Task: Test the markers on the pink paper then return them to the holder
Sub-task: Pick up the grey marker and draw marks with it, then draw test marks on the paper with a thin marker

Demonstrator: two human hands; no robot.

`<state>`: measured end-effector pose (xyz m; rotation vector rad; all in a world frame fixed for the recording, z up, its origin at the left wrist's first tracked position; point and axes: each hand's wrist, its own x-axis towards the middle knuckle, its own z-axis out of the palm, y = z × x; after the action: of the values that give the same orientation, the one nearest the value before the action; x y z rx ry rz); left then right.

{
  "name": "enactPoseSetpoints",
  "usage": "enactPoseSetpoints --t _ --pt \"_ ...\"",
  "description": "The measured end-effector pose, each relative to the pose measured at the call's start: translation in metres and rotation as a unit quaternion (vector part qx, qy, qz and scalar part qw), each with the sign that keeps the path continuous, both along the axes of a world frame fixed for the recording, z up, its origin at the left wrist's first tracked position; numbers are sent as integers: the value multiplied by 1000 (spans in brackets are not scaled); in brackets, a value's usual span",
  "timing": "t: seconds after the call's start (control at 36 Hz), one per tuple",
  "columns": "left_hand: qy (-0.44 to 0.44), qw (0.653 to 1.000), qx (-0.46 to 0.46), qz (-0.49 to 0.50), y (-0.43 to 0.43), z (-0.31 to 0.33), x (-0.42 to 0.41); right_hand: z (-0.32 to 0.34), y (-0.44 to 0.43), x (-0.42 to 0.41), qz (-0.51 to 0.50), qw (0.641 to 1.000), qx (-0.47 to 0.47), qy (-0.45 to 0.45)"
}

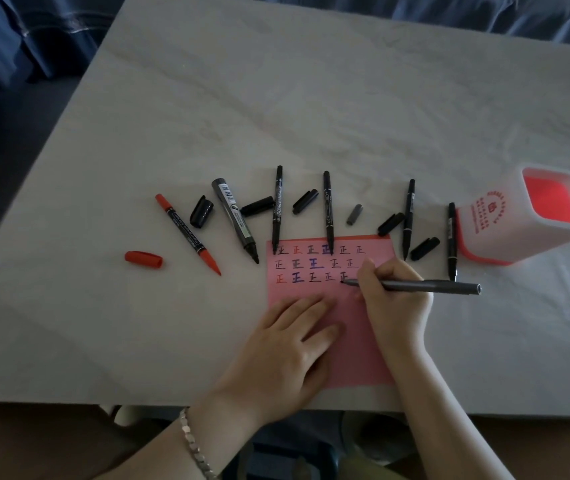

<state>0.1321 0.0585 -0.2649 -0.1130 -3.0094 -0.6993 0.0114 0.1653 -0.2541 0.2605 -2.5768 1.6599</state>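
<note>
Writing with the grey pen (429, 285), the right hand (394, 299) pinches the barrel between thumb and curled fingers. The tip is down on the paper (352, 362), at the fifth mark of the third row. The left hand (287, 344) lies flat on the sheet's 7 o'clock corner, fingers straight and grasping nothing, most likely to keep the paper from sliding under the stroke. The paper sits on the table (276, 116) close to the near edge.

Seven markers in all: the pen in hand, one red marker (188, 233), one thick marker (235, 218) and four thin markers (278, 209). The six on the table lie uncapped, fanned from 10 to 2 o'clock of the paper with their tips toward it, and two tips rest on its far edge. That layout probably keeps each one within reach for its turn.

Seven caps: one red cap (143, 259) at 9 o'clock, five black caps (257, 206) and one grey cap (354, 214) at 12 o'clock. Each lies near a marker, which should make recapping simple.

One holder (484, 230) stands at 2 o'clock with no marker showing inside, so the return looks not yet begun.

Marks visible: six, five and five in three rows; the right hand may hide more
</note>
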Motion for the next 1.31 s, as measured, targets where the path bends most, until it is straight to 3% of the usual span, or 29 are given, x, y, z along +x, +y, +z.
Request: enactPoseSetpoints --t 0.25,0.39,0.58,0.69,0.72,0.86,1.06,1.19,1.31 --pt "1 1000 1 3 0 0 0 -2 1 0 -66 998 -12 1" --pt "-4 1000 0 1 0 -1 1 7 1 -1 -83 994 -73 -23" --pt "-11 1000 -18 2 2 1 1 40 19 -19 -14 989 -61 -137" --pt "12 1000 3 -2 2 -2 0 65 31 -43 26 938 -203 -281" --pt "16 1000 3 -1 2 -2 0 69 33 -49 32 937 -197 -287" --pt "19 1000 -2 2 2 -3 0 83 33 -76 69 974 -2 -216" --pt "17 1000 -1 6 1 -3 0 79 -2 -84 137 940 283 -135" --pt "14 1000 -3 4 1 -2 0 63 -23 -81 137 927 332 -110" --pt "16 1000 -2 3 1 -3 -1 56 -18 -80 109 944 303 -67"
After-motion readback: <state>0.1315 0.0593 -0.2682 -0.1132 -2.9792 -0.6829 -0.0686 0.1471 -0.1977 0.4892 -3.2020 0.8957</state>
